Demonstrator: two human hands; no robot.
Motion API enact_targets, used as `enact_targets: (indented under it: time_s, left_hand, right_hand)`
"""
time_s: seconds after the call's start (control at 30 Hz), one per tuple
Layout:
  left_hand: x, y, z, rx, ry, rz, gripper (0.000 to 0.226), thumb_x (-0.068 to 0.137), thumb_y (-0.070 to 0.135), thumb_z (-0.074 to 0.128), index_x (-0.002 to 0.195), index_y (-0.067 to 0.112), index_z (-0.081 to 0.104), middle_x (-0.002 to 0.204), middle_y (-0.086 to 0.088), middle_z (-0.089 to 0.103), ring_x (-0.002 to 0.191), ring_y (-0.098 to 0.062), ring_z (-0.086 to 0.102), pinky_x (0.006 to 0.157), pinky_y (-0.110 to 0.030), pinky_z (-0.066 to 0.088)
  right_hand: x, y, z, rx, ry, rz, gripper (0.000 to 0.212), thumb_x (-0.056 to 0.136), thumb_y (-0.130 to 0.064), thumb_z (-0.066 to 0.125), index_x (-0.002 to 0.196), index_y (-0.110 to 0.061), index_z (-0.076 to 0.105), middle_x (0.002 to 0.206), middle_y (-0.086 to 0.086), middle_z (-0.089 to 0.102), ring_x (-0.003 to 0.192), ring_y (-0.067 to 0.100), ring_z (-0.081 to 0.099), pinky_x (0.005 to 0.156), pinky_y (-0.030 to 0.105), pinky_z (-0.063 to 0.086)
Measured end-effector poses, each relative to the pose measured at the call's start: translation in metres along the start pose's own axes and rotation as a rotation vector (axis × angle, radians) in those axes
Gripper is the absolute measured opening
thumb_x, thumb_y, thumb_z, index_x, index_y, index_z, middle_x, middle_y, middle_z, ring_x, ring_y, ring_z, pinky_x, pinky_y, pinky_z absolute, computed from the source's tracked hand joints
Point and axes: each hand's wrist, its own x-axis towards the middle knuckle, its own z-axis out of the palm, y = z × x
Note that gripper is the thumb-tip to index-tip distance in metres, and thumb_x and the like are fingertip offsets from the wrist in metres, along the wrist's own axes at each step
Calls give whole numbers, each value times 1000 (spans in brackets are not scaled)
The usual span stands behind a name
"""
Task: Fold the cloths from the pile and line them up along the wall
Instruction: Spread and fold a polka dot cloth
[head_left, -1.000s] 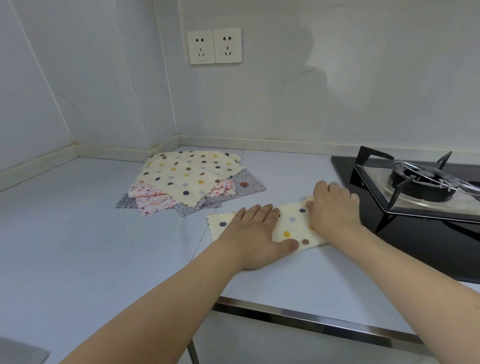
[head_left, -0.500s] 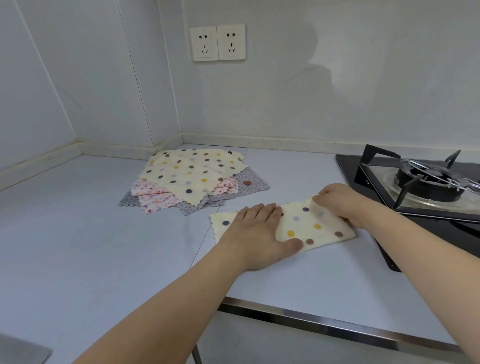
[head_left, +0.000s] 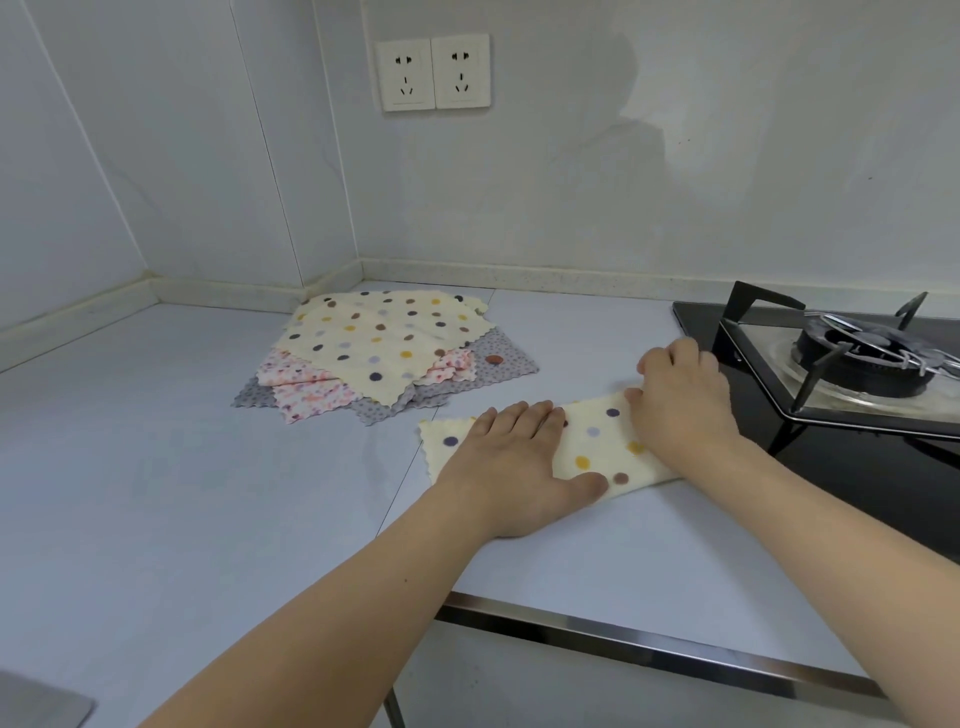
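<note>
A cream cloth with coloured dots (head_left: 595, 447) lies folded into a strip on the counter, near the front, beside the stove. My left hand (head_left: 514, 462) rests flat on its left half, fingers together and pointing away from me. My right hand (head_left: 680, 400) covers the strip's right end with its fingers curled over the far edge and its thumb on the fabric. The pile of unfolded cloths (head_left: 384, 353) sits behind, close to the corner of the wall: a cream dotted one on top, pink flowered ones under it, grey ones at the bottom.
A black gas stove (head_left: 841, 364) with a pan support stands at the right, touching distance from my right hand. A double wall socket (head_left: 435, 73) is above the pile. The counter's metal front edge (head_left: 649, 644) runs below my arms.
My right hand left the cloth's middle, took the far right corner, and now sits over the right end with curled fingers. My left hand stayed flat on the cloth.
</note>
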Motion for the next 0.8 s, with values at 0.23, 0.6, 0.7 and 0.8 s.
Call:
enact_targets:
  time_s: [0.23, 0.6, 0.7, 0.8]
  left_hand:
    - [-2, 2, -1, 9, -12, -13, 88, 88, 73, 29, 156, 22, 7, 163, 7, 1, 148, -10, -4, 121, -39, -2]
    - [-41, -34, -11, 22, -39, -91, 79, 94, 68, 15, 156, 22, -2, 163, 5, -8, 148, -11, -10, 121, -36, -7]
    - [-45, -34, -11, 17, -34, -104, 72, 98, 60, 14, 155, 20, -3, 163, 3, -9, 148, -13, -12, 120, -34, -8]
    - [-43, -33, -10, 25, -28, -111, 69, 100, 56, 15, 156, 18, -2, 163, 1, -7, 149, -15, -11, 120, -35, -7]
  right_hand:
    - [-31, -11, 5, 243, -361, -269, 49, 104, -36, 26, 149, -19, 31, 157, -3, 25, 145, 15, 19, 116, 30, 13]
    - [-30, 0, -6, 77, -564, -193, 61, 102, -45, 9, 155, -17, -1, 162, 2, -7, 149, 17, -7, 120, 38, -3]
    - [-32, -17, -15, -64, -508, -126, 63, 102, -43, 11, 154, -10, 0, 161, 9, -10, 148, 23, -9, 119, 44, -8]
    - [-46, -51, -13, 29, -416, -149, 61, 102, -42, 17, 153, -10, 9, 162, 8, -5, 149, 23, -5, 119, 46, -4]
